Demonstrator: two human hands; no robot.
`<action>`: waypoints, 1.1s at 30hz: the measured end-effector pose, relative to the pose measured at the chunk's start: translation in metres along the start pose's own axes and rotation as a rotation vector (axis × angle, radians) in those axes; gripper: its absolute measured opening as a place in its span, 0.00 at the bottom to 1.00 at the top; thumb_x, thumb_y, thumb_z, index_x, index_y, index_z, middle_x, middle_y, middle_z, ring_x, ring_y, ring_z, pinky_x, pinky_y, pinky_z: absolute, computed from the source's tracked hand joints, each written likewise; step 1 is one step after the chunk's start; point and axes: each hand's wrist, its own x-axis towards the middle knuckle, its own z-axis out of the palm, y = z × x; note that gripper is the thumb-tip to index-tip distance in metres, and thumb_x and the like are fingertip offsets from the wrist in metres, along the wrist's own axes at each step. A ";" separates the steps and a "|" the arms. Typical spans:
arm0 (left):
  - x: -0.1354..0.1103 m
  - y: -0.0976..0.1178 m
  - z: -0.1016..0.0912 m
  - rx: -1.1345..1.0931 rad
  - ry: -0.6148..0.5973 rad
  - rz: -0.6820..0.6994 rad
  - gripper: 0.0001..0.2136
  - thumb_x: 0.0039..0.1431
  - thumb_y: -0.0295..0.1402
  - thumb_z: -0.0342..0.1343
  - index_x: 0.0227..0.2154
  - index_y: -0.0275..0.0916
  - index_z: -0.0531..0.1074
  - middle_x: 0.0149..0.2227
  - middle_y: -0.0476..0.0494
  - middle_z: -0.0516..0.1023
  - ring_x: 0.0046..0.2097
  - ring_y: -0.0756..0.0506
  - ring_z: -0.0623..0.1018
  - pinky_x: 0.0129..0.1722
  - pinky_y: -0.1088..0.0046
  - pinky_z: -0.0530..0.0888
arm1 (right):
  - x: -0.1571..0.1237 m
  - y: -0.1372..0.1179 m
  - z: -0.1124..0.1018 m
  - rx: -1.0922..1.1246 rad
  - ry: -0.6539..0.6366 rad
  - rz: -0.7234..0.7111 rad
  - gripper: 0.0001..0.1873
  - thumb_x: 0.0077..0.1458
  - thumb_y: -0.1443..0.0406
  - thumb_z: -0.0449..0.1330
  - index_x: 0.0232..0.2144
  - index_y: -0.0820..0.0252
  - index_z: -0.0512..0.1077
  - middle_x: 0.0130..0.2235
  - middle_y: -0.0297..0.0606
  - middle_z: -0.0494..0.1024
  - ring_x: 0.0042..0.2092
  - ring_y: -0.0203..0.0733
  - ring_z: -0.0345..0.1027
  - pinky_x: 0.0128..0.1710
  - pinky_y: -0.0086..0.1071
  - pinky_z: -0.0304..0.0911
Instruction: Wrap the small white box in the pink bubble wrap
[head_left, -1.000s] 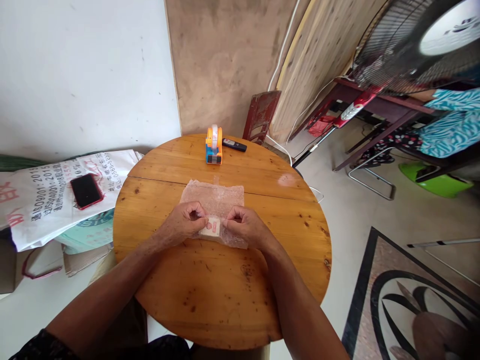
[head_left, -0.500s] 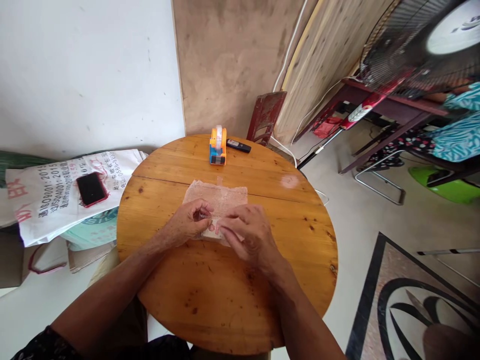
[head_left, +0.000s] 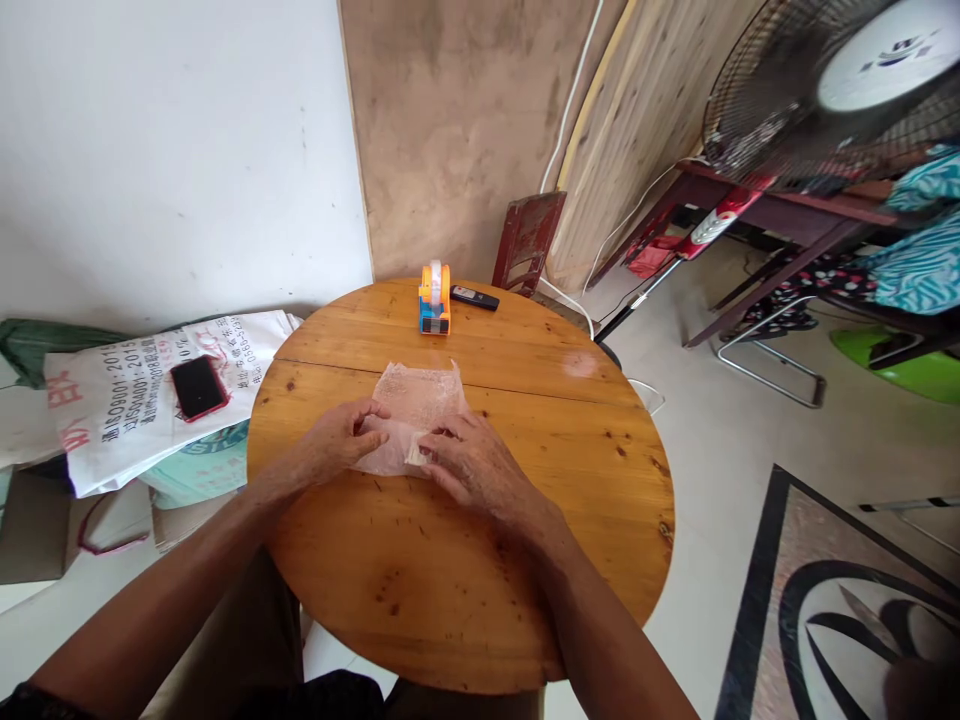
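Note:
A sheet of clear bubble wrap (head_left: 420, 392) lies on the round wooden table, with a small whitish object (head_left: 415, 448) on its near part; its kind is unclear. My left hand (head_left: 343, 438) rests at the wrap's left edge, thumb and fingers apart and holding nothing. From the right, my right hand (head_left: 476, 462) curls its fingers over the wrap's right side, against the whitish object. Those fingers cover the wrap's near right corner. Beyond the sheet stands an orange and blue tape dispenser (head_left: 435, 300) with a roll of clear tape.
A black handheld device (head_left: 474, 297) lies beside the dispenser on the table (head_left: 480, 590). To the left, a phone (head_left: 199, 387) rests on printed white sacks (head_left: 150, 400). A red chair (head_left: 529, 240), a standing fan (head_left: 780, 100) and a seated person's patterned clothing (head_left: 915, 265) are farther off.
My left hand has drawn back leftward and its fingers have opened. My right hand has lowered onto the wrap, whose right side is now folded inward. The view has shifted slightly.

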 end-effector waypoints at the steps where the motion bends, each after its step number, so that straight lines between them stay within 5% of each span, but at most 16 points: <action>1: 0.000 -0.001 0.000 0.042 -0.001 -0.004 0.18 0.51 0.41 0.54 0.42 0.37 0.72 0.22 0.55 0.67 0.24 0.50 0.66 0.24 0.76 0.61 | 0.000 0.000 0.000 0.012 0.000 0.006 0.08 0.58 0.65 0.59 0.41 0.58 0.75 0.44 0.43 0.74 0.45 0.46 0.64 0.46 0.39 0.59; 9: 0.001 -0.003 0.003 0.377 0.138 0.041 0.18 0.50 0.41 0.57 0.42 0.38 0.73 0.29 0.48 0.73 0.30 0.46 0.71 0.31 0.71 0.65 | -0.001 0.000 -0.001 0.130 -0.018 0.076 0.08 0.59 0.65 0.60 0.42 0.57 0.74 0.43 0.41 0.72 0.45 0.44 0.65 0.46 0.36 0.61; 14: -0.009 -0.009 -0.009 0.170 0.027 -0.173 0.28 0.49 0.47 0.58 0.50 0.36 0.66 0.25 0.51 0.71 0.23 0.47 0.71 0.22 0.72 0.66 | -0.002 0.001 0.000 0.122 -0.012 0.064 0.08 0.59 0.64 0.60 0.41 0.58 0.74 0.43 0.42 0.72 0.46 0.44 0.64 0.47 0.36 0.61; 19: -0.014 0.009 -0.008 -0.185 -0.042 -0.434 0.30 0.41 0.49 0.64 0.44 0.35 0.66 0.23 0.52 0.71 0.22 0.48 0.72 0.16 0.75 0.68 | -0.001 0.001 0.000 0.106 -0.017 0.058 0.08 0.59 0.65 0.59 0.42 0.58 0.74 0.43 0.41 0.72 0.46 0.43 0.64 0.46 0.36 0.60; 28: 0.002 0.026 0.008 -0.304 -0.102 -0.492 0.21 0.37 0.46 0.66 0.30 0.34 0.73 0.21 0.48 0.74 0.19 0.51 0.68 0.14 0.78 0.59 | -0.002 0.002 0.002 0.091 -0.004 0.050 0.09 0.58 0.65 0.61 0.42 0.57 0.74 0.42 0.40 0.71 0.44 0.42 0.63 0.44 0.34 0.61; 33: 0.012 0.029 0.013 -0.133 -0.134 -0.529 0.13 0.41 0.42 0.61 0.23 0.36 0.71 0.15 0.52 0.69 0.16 0.53 0.63 0.14 0.77 0.56 | -0.001 -0.001 0.001 0.096 0.005 0.056 0.09 0.57 0.66 0.62 0.42 0.57 0.74 0.42 0.40 0.71 0.43 0.42 0.63 0.43 0.33 0.61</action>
